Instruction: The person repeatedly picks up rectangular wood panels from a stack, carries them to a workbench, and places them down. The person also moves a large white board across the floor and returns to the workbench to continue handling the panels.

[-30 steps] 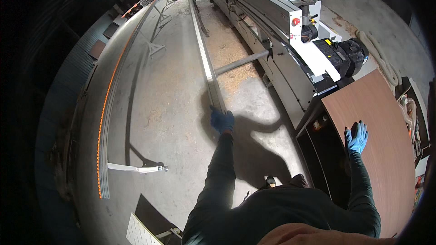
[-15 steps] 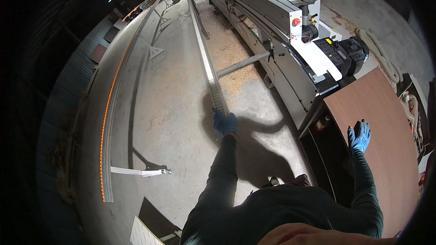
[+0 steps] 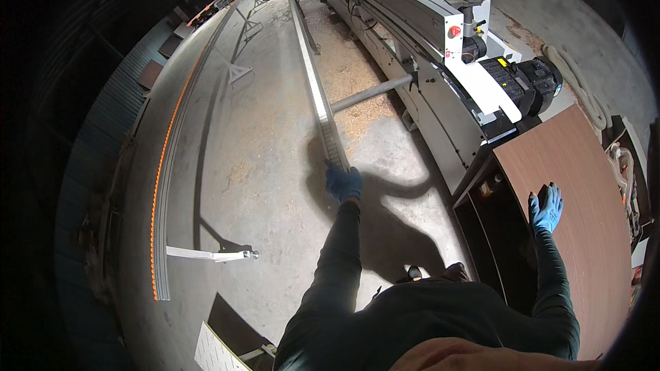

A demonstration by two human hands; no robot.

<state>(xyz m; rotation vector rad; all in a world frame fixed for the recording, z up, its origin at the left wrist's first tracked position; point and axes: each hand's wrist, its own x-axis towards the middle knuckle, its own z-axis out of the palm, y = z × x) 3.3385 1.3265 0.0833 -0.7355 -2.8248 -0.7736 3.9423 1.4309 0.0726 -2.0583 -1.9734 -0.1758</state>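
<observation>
In a blue glove, my left hand [image 3: 343, 183] is closed around the near end of a long grey roller rail [image 3: 317, 99]. The rail runs away from me beside a big grey machine [image 3: 440, 113], and its rollers shine white midway along. My right hand [image 3: 546, 209], gloved in blue with dark fingertips, lies flat with fingers spread on the brown wood-grain top [image 3: 584, 261] of a cabinet. It holds nothing.
A grey support bar [image 3: 375, 93] joins the rail to the machine. Sawdust [image 3: 364, 124] covers the floor beneath. To the left stands a second rail with orange rollers [image 3: 167, 144] on metal legs. A black motor [image 3: 519, 82] and a red button [image 3: 454, 31] sit at the machine's near end.
The view has shifted slightly. Both hands keep their places, the left on the rail's end and the right on the cabinet top.
</observation>
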